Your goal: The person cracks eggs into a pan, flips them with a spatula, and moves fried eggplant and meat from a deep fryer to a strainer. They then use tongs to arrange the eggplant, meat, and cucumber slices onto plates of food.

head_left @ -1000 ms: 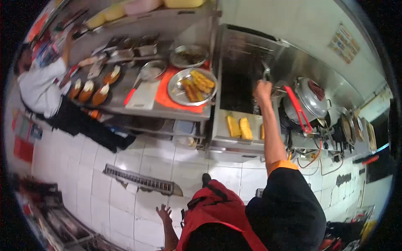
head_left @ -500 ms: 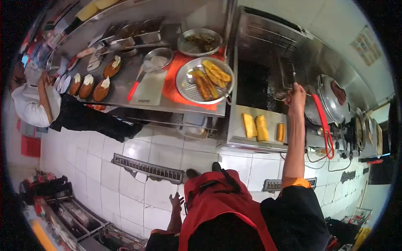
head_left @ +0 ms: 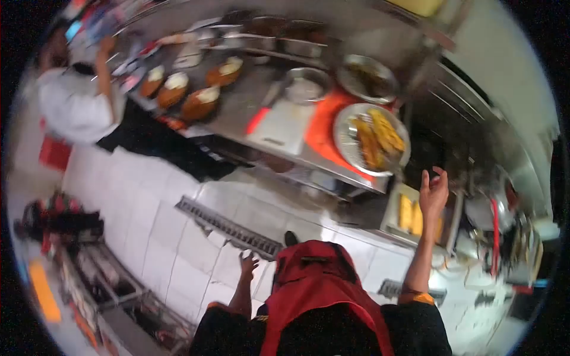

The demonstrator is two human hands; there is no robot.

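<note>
My right hand (head_left: 434, 194) is raised over the front of the fryer (head_left: 436, 133), fingers apart and holding nothing. Just beneath it, yellow plantain pieces (head_left: 406, 212) lie on a pale board (head_left: 392, 221), partly hidden by my hand and forearm. To its left, a round perforated metal pan (head_left: 344, 139) holds several browned plantain pieces (head_left: 386, 132) and rests on an orange cloth (head_left: 323, 133). My left hand (head_left: 247, 265) hangs low over the floor beside my red apron (head_left: 317, 273), fingers spread, touching nothing. The view is blurred by motion.
A white cutting board (head_left: 288, 127) with a red-handled knife (head_left: 257, 120) lies on the steel counter. Several brown, cream-topped pieces (head_left: 200, 105) sit farther left. A co-worker in a white shirt (head_left: 77, 107) stands at the counter's left end. A floor drain grate (head_left: 228, 228) crosses the tiles.
My right hand has let go of the fryer basket's handle and drawn back, fingers now apart. The view has swung left, so the counter appears farther right. My left hand stays low and open.
</note>
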